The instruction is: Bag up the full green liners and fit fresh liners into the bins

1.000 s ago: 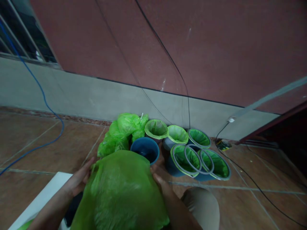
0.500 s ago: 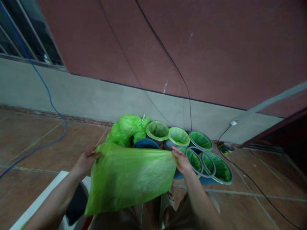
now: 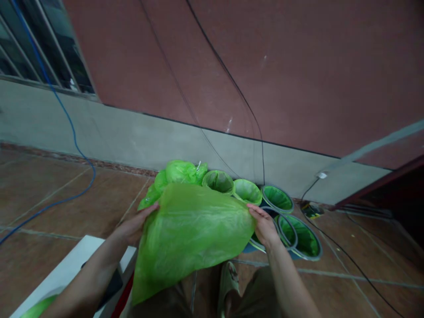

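A green plastic bag is spread between my hands, its top edge bulging upward. My left hand grips its upper left side, and the fingertips are partly behind the plastic. At the upper right corner my right hand pinches the bag between thumb and fingers. Just beyond it stand several bins lined with green bags, among them a grey-rimmed bin to the right and a lined bin near the wall. The bag covers part of this group.
Crumpled green bags lie against the wall. A white box-like object with a dark item is at my lower left. A blue cable and a black cable run across the tiled floor. My slippered foot shows below.
Both hands have shifted right with the bag. Its top edge, nearly straight before, now arches up and hides the blue bin behind it.
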Demonstrator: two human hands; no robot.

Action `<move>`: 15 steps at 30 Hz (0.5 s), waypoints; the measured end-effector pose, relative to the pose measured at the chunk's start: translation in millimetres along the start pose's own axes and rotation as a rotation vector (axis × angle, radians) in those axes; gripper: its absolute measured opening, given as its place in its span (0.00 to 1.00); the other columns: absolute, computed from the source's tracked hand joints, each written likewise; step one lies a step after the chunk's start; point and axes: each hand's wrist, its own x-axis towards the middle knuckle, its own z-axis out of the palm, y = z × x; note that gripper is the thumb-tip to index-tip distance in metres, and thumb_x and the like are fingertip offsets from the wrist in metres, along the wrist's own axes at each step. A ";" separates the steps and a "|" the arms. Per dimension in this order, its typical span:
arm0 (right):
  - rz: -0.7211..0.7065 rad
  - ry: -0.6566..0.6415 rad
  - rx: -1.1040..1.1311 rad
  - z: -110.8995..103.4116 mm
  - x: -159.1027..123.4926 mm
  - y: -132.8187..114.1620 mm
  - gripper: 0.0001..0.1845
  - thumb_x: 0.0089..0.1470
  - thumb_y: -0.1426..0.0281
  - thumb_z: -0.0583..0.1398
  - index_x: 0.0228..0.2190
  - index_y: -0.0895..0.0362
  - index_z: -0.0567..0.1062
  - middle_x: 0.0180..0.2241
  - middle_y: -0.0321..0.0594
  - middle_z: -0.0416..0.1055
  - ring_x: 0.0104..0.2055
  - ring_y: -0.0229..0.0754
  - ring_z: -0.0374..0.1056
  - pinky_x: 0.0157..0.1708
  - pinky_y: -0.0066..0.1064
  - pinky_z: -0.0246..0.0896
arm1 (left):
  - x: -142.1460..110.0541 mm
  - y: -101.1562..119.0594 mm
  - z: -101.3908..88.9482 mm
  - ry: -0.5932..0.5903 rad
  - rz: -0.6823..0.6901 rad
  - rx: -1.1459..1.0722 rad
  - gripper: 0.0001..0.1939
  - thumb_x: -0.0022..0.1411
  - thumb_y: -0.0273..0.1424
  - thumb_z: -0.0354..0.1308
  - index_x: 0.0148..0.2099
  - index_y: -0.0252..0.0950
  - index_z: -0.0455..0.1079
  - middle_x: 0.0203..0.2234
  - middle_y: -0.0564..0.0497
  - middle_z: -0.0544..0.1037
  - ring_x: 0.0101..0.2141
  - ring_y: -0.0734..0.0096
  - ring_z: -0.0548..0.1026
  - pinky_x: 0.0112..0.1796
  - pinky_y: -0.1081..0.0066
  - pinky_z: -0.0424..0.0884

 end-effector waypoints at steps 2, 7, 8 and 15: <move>0.002 0.004 -0.015 2.7 -1.1 6.5 0.17 0.34 0.63 0.71 0.31 0.55 0.81 0.31 0.38 0.78 0.31 0.41 0.70 0.34 0.32 0.63 | 0.3 -3.2 0.8 -0.147 -0.139 -0.064 0.16 0.44 0.37 0.68 0.36 0.35 0.76 0.27 0.43 0.81 0.33 0.48 0.80 0.30 0.58 0.76; -0.014 0.010 0.003 5.1 0.0 10.6 0.17 0.35 0.63 0.71 0.31 0.55 0.81 0.30 0.38 0.78 0.30 0.40 0.70 0.33 0.32 0.63 | 3.5 -5.2 -1.7 -0.162 -0.273 -0.166 0.14 0.42 0.30 0.69 0.35 0.34 0.76 0.25 0.42 0.81 0.32 0.44 0.80 0.34 0.51 0.75; -0.026 0.014 0.002 4.5 0.9 9.8 0.16 0.36 0.63 0.71 0.31 0.55 0.81 0.30 0.38 0.78 0.30 0.40 0.70 0.33 0.32 0.64 | 4.1 -5.3 -2.5 -0.165 -0.282 -0.160 0.14 0.42 0.29 0.69 0.35 0.34 0.76 0.26 0.42 0.81 0.32 0.44 0.80 0.34 0.51 0.75; -0.071 0.043 -0.032 -7.0 6.3 11.3 0.17 0.36 0.62 0.70 0.31 0.54 0.81 0.30 0.39 0.78 0.31 0.42 0.71 0.35 0.35 0.64 | 0.4 -5.3 -6.4 -0.322 -0.159 -0.118 0.14 0.45 0.30 0.68 0.38 0.36 0.75 0.31 0.44 0.82 0.35 0.53 0.80 0.41 0.58 0.74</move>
